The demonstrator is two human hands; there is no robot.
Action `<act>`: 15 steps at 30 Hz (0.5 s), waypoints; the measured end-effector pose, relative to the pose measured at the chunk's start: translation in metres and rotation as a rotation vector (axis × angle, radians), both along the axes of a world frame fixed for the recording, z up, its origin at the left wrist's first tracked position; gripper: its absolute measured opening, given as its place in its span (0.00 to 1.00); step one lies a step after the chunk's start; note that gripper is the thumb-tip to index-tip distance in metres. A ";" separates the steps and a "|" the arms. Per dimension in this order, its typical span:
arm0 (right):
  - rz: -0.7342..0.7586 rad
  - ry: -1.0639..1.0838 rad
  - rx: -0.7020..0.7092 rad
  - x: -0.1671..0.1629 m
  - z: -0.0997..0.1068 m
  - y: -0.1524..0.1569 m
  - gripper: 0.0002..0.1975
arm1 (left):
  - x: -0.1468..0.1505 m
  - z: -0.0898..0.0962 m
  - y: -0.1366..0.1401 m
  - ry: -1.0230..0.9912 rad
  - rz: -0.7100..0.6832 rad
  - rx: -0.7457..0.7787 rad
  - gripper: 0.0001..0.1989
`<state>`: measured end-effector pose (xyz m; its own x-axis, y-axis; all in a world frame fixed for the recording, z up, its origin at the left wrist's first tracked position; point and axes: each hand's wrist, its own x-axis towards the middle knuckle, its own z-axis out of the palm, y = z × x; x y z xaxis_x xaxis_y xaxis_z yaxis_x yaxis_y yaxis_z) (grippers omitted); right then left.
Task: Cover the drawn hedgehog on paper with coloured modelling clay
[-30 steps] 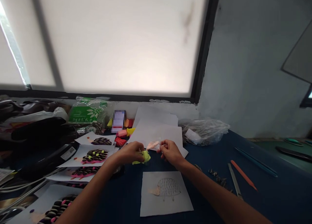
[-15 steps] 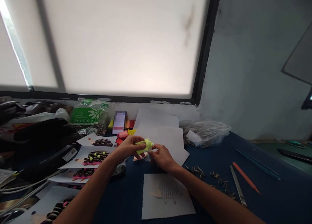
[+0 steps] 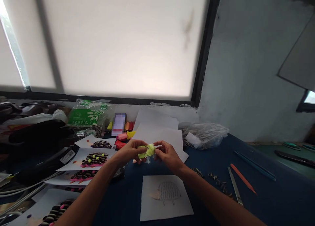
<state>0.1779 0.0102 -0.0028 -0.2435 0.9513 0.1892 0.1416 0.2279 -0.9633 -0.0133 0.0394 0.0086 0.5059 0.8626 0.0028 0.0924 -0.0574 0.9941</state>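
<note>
And I'm pinching the crumpled yellow-green wrapper (image 3: 150, 150) between left hand (image 3: 131, 150) and right hand (image 3: 169, 155) over the desk (image 3: 123, 199), just beyond the hedgehog drawing (image 3: 167, 195), its face (image 3: 155, 195) already peach, its body (image 3: 171, 189) and legs (image 3: 173, 202) only pencilled.

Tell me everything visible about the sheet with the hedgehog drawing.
The white sheet, apparently paper, lies flat on the blue tabletop. Its drawing has a rounded body filled with short dark strokes, two short legs and a peach-coloured snout at the left. The left hand and right hand are beyond it, not touching.
</note>
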 end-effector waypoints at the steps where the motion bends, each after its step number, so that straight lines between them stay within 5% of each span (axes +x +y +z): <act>1: -0.005 0.010 0.000 0.000 -0.001 0.001 0.08 | 0.000 0.000 0.000 -0.002 0.000 0.002 0.21; 15: 0.081 0.009 0.003 0.007 0.006 -0.001 0.15 | 0.001 0.001 -0.002 -0.022 0.059 -0.028 0.20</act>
